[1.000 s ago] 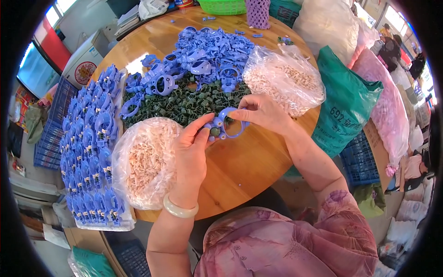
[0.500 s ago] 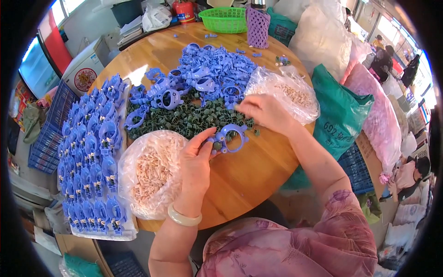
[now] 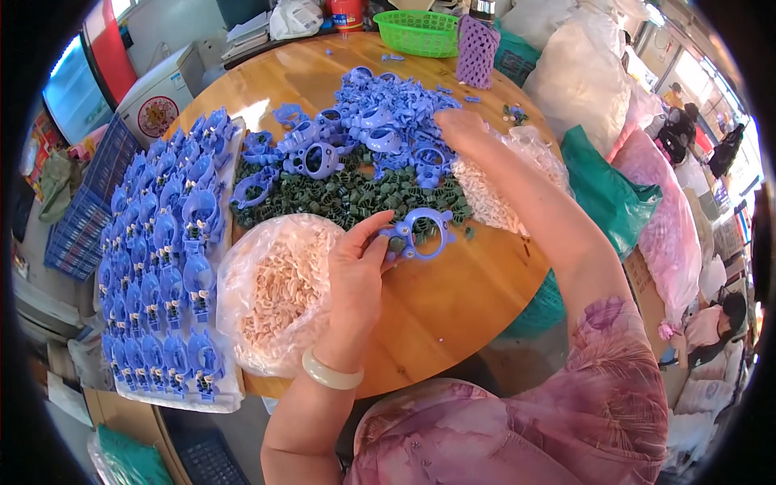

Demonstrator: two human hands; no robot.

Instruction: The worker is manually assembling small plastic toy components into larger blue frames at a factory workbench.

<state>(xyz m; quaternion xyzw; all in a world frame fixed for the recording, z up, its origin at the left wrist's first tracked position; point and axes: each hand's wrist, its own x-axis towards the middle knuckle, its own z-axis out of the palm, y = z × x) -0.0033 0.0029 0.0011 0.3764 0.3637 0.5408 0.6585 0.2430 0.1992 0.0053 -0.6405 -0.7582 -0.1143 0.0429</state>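
Blue plastic clip (image 3: 418, 233) pinched in left hand (image 3: 356, 279), right hand (image 3: 457, 126) (grip seemingly loose) on blue pile (image 3: 380, 129)

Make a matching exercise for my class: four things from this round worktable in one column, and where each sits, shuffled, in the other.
Things
1. blue ring part
2. green basket
3. dark green pieces
4. tray of finished blue parts

Places
A. far edge of the table
B. along the table's left side
C. held in the left hand
D. heaped mid-table

Pairs: 1-C, 2-A, 3-D, 4-B
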